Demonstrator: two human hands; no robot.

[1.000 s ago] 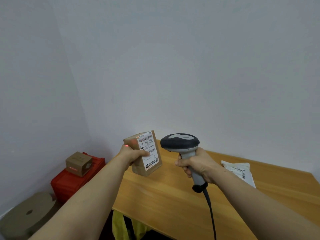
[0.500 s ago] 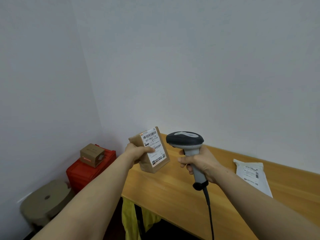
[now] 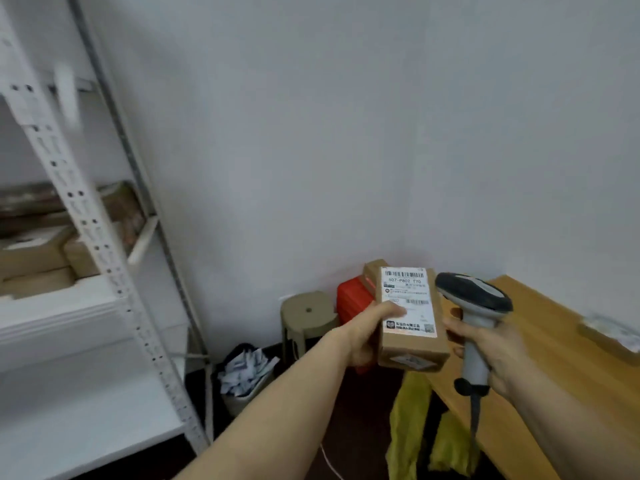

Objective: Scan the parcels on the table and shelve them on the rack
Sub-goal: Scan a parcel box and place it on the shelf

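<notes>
The parcel was up in the air, off the desk's left end, with its broad face turned toward the camera. It was a small brown cardboard box with a white shipping label covering most of that face: a barcode along the top, a printed code beneath it, and a dark logo and a small square code near the bottom. A second, smaller sticker sat on its lower end.

The left hand gripped it from the left, thumb laid across the label and the fingers wrapped out of sight behind. The right hand was curled tight round the grey handle of the scanner, whose dark head sat just right of the parcel. Its cable hung down from the grip.

Another parcel lay blurred at the desk's far right. Behind the held box stood a red crate with a carton on top, and a round tan stool beside it. A bin of crumpled paper stood on the floor. Yellow cloth hung under the desk's left edge. The white rack stood well to the left, with brown boxes on one shelf.
</notes>
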